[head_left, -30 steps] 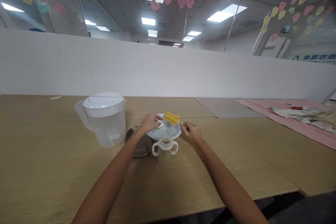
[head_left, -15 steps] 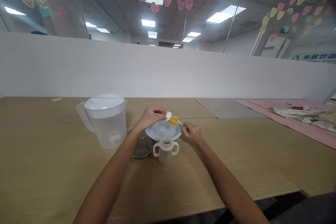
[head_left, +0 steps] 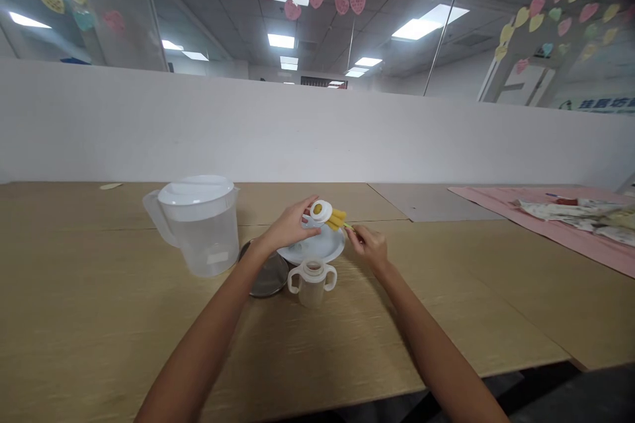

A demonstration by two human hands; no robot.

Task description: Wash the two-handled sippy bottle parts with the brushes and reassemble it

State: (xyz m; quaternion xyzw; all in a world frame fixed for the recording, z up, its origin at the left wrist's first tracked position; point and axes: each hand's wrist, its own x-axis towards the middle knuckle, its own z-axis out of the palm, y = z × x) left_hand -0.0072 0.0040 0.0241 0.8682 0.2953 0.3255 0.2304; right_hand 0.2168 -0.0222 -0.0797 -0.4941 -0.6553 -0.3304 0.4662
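Pinching ring (head_left: 320,211), brush (head_left: 338,219), forearms outstretched.

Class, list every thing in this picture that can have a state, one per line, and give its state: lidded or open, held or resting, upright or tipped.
Pitcher: upright on the table, lid on.
Two-handled cup: upright, open, no lid.
White ring lid: lifted, held in the left hand.
Yellow sponge brush: raised, poked through the ring, handle held by the right hand.
White plate: resting flat beneath both.
Metal dish: resting on the table.
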